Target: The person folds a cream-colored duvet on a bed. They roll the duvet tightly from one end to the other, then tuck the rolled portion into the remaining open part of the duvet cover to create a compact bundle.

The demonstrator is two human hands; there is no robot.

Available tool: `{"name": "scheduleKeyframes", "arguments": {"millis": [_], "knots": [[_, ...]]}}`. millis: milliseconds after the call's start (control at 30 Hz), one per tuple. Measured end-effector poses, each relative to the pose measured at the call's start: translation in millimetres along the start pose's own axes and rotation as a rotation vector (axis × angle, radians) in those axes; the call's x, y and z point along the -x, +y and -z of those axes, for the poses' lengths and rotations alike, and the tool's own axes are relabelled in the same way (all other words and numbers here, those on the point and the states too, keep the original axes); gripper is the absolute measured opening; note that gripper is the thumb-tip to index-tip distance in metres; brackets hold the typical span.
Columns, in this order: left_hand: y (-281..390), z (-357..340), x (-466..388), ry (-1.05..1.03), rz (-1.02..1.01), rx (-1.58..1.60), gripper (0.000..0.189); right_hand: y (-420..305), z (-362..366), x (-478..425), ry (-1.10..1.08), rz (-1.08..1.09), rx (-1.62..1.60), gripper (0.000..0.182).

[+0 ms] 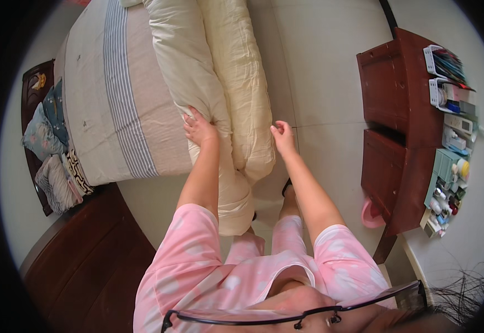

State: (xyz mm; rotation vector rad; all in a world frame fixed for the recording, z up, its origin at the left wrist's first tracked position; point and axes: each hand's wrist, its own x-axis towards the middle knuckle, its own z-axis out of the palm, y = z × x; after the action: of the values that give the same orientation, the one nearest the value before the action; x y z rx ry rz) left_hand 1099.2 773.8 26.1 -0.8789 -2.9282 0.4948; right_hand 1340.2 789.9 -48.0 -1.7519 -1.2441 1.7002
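Observation:
Two thick folded layers of quilt lie along the near side of the bed. One is a cream-white quilt [183, 54], the other a pale yellow quilt [246, 95]. Flat on the cream-white one rests my left hand [201, 130], its fingers spread. The lower end of that quilt hangs off the bed close to my legs. Just beside the outer edge of the yellow quilt is my right hand [283, 137], with bent fingers and nothing seen in them. Whether its fingertips touch the quilt I cannot tell.
A striped sheet [138, 112] covers the bed, with cushions [44, 133] by the dark headboard [38, 87]. To the right stands a reddish wooden cabinet [385, 83] bearing white baskets [435, 93] and bottles. A pink basin [371, 214] sits by it. Dark wooden furniture [88, 249] is at lower left.

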Motion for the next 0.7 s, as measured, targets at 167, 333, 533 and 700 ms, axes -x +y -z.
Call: {"name": "scheduleKeyframes", "arguments": {"millis": [167, 333, 533, 700], "knots": [[0.5, -1.8, -5.9, -0.057, -0.005, 0.002, 0.096, 3.5, 7.6, -33.4, -0.232, -0.415, -0.171, 0.099], [-4.2, 3.1, -10.9, -0.125, 0.01, 0.092, 0.099, -10.1, -1.7, -41.1, -0.402, -0.509, -0.415, 0.112], [-8.9, 3.8, -15.2, -0.167, 0.014, 0.106, 0.097, -23.4, -7.6, -28.5, -0.337, -0.57, -0.563, 0.075], [-9.0, 6.1, -18.2, -0.2, 0.002, 0.116, 0.097, -30.1, -12.9, -3.0, -0.056, -0.243, -0.085, 0.049]]}}
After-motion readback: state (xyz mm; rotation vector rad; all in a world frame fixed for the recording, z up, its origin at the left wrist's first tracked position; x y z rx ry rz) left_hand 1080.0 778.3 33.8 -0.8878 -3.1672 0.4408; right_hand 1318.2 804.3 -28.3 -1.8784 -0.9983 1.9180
